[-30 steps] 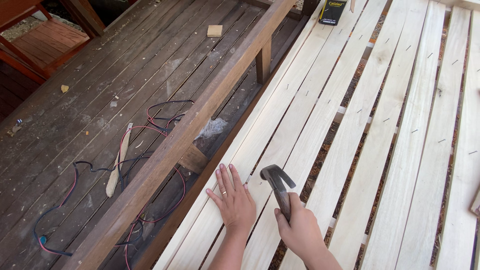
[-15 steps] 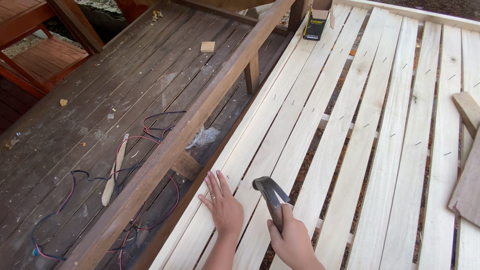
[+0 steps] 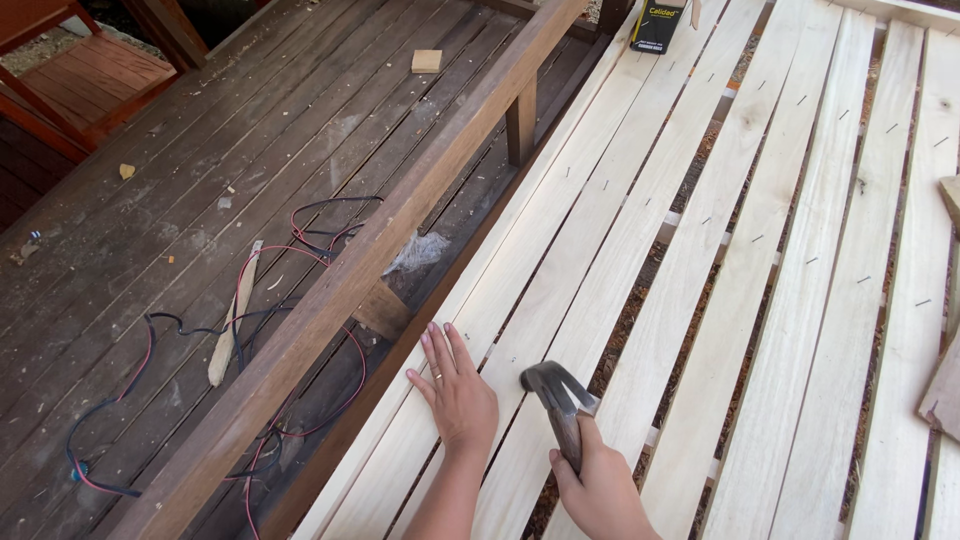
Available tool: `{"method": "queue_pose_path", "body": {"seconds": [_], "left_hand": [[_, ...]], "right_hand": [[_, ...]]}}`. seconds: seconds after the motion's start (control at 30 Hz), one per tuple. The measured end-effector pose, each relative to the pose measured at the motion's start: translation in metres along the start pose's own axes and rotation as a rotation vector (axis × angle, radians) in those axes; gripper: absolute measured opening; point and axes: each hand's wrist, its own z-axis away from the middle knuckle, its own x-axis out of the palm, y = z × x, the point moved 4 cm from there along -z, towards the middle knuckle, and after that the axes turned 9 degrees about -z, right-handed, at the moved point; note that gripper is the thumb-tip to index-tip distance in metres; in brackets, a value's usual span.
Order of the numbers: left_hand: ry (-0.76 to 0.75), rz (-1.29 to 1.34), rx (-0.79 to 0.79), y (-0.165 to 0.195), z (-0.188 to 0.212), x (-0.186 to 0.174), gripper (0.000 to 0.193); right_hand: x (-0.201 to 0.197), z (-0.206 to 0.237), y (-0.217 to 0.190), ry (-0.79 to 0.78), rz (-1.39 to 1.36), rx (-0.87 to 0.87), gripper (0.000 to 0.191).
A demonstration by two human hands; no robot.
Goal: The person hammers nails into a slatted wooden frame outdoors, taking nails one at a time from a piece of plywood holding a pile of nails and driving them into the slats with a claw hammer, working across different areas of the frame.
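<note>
My left hand (image 3: pixel 455 392) lies flat, fingers spread, on a pale wooden slat (image 3: pixel 560 230) near the left edge of the slatted frame. My right hand (image 3: pixel 598 488) grips the handle of a claw hammer (image 3: pixel 556 394), whose dark metal head hangs just above the slats to the right of my left hand. Small nails dot the slats in rows.
A dark brown rail (image 3: pixel 390 230) runs diagonally left of the slats. Beyond it, red and black wires (image 3: pixel 250 300) and a wood stick (image 3: pixel 232 315) lie on the dark deck. A black and yellow box (image 3: pixel 660 25) sits at the far end; scrap boards (image 3: pixel 945 390) at right.
The view has shifted slightly. My left hand stays flat on the slat, and the hammer has moved a little lower and to the right.
</note>
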Motion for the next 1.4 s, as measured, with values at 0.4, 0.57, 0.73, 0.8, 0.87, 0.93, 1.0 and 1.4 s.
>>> {"method": "queue_pose_path", "body": {"seconds": [0.4,0.57,0.73,0.8,0.87,0.93,1.0,1.4], "left_hand": [[-0.043,0.046,0.0,0.002,0.0,-0.008,0.083],[-0.068,0.102,0.001,0.001,0.0,-0.002,0.081],[-0.058,0.049,0.006,0.003,-0.001,-0.003,0.082],[-0.068,0.052,0.007,0.003,-0.001,-0.004,0.081],[-0.059,0.056,0.021,0.003,-0.001,-0.006,0.08],[-0.114,0.046,0.011,0.002,0.0,-0.005,0.082],[-0.122,0.039,0.006,0.003,-0.001,-0.006,0.083],[-0.078,0.035,0.012,0.004,-0.001,-0.005,0.083]], "right_hand": [[0.022,-0.005,-0.004,0.039,-0.006,0.057,0.038],[0.022,-0.01,-0.005,0.008,0.072,0.081,0.041],[0.018,-0.007,-0.006,0.031,-0.024,0.106,0.038],[0.018,-0.011,-0.011,0.03,0.022,0.07,0.041],[0.019,-0.01,-0.011,-0.009,0.034,0.113,0.041],[0.017,-0.006,-0.01,-0.017,0.031,0.139,0.04],[0.016,-0.004,-0.009,-0.001,-0.002,0.155,0.038],[0.017,-0.005,-0.007,0.009,-0.033,0.192,0.039]]}}
